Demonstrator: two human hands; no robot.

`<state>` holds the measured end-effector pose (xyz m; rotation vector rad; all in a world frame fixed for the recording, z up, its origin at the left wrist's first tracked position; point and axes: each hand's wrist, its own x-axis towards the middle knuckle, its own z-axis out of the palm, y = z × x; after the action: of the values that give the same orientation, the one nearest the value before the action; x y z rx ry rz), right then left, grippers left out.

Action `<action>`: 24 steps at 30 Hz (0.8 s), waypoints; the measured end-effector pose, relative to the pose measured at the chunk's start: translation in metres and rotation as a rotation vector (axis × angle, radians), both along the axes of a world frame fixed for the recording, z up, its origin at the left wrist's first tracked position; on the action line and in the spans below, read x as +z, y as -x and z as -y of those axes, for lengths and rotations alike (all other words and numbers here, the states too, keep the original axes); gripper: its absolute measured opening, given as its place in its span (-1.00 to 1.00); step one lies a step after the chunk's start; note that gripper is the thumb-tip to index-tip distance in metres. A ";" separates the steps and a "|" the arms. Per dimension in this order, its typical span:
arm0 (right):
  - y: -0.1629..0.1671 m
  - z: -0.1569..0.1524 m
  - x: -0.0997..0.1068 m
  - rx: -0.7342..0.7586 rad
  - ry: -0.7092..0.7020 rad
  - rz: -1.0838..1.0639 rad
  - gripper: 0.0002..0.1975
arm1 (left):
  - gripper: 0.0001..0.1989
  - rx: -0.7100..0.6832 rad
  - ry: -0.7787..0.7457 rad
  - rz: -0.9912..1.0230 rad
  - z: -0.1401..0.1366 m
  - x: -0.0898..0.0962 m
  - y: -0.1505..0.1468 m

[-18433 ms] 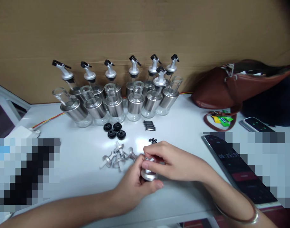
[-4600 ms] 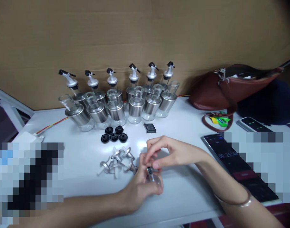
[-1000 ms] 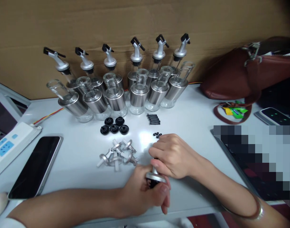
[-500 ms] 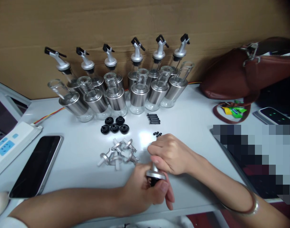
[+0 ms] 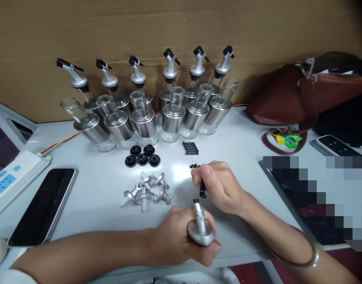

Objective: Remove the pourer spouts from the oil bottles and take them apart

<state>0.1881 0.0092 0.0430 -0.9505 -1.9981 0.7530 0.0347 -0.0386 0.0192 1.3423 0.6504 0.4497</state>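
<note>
Over table point(image 5: 240, 134), my left hand point(image 5: 182, 236) grips silver pourer point(image 5: 201, 232), long axis upward, slightly left; my right hand point(image 5: 224, 187) pinches black lever point(image 5: 202, 190), pointing down.

A silver metallic pourer head with a round disc point(image 5: 201, 233) has been tilted in the left hand point(image 5: 181, 236), so the disc's black underside is now hidden. The right hand point(image 5: 225, 185) has been drawn off its spout; a black tip point(image 5: 196, 201) is exposed there, and a slim black stick-shaped piece point(image 5: 202, 189), previously concealed, is shown gripped clear of it.
</note>
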 end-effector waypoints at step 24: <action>-0.038 -0.044 -0.024 -0.535 0.308 0.219 -0.89 | -0.75 0.113 0.179 0.075 -0.002 -0.007 -0.008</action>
<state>0.2263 0.0532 0.0194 -1.7244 -1.7027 0.6795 0.0428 -0.0365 0.0123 1.1181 0.6897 0.5178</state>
